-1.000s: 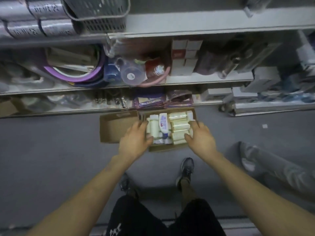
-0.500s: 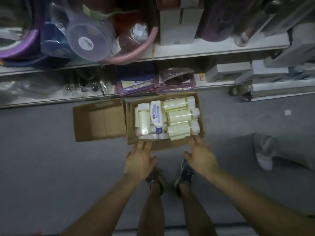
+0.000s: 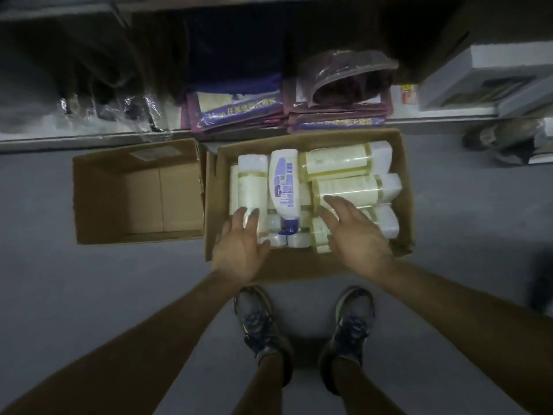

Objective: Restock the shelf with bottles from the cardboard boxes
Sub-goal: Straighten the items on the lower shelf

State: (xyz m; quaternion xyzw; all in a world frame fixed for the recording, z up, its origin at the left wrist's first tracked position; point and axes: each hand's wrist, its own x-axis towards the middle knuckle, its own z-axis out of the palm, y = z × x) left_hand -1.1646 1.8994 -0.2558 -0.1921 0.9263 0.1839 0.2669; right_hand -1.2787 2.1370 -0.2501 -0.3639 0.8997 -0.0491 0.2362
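Note:
An open cardboard box on the grey floor holds several pale yellow-banded bottles lying flat and one white bottle with a purple label. My left hand reaches over the box's near left corner, fingers spread, fingertips touching a pale bottle. My right hand hovers open over the bottles on the right side, fingers apart. Neither hand grips anything. The bottom shelf runs just behind the box.
An empty cardboard box sits to the left, touching the full one. Purple packaged goods and a wrapped dark item lie on the bottom shelf. White boxes stack at right. My shoes stand just before the box.
The view has dropped closer to the box. Both hands moved forward from the box's near edge to over the bottles inside.

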